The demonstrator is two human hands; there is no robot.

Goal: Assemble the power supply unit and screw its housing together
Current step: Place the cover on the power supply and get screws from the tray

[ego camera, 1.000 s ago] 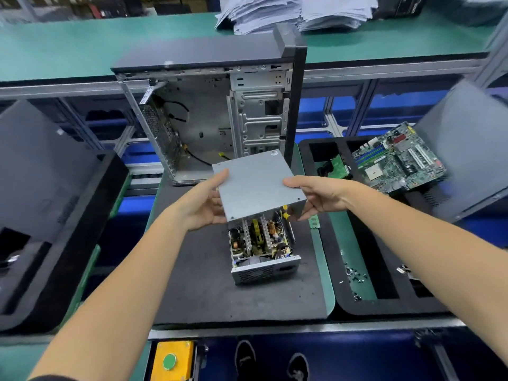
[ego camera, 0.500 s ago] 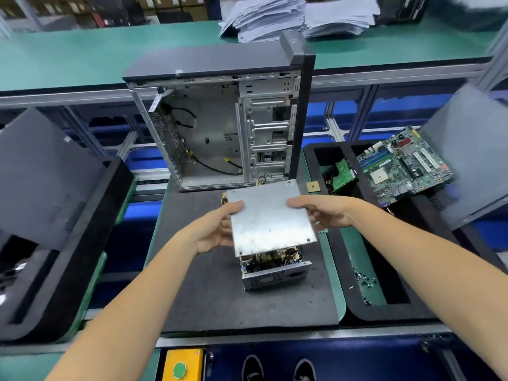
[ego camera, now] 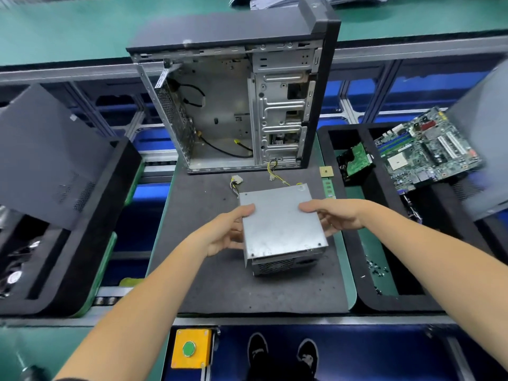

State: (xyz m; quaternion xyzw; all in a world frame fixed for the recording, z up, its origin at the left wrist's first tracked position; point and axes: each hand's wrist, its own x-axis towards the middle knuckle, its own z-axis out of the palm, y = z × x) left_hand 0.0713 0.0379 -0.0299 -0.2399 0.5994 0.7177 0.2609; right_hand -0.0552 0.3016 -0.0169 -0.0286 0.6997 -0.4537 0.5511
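Scuffed gray metal cover (ego camera: 281, 220) is sitting over the power supply unit (ego camera: 286, 264) on the dark mat (ego camera: 220, 284) — left hand (ego camera: 224, 233) and right hand (ego camera: 336, 217) are gripping its side edges. Only the unit's vented front is showing — its insides are hidden.

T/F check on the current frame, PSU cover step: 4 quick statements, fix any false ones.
1. Both hands hold the metal cover over the power supply base. True: left hand, right hand.
2. The computer case lies flat, closed. False: upright, side open.
3. The motherboard sits right of the mat. True.
4. A screwdriver is in the right hand. False: it grips only the cover.
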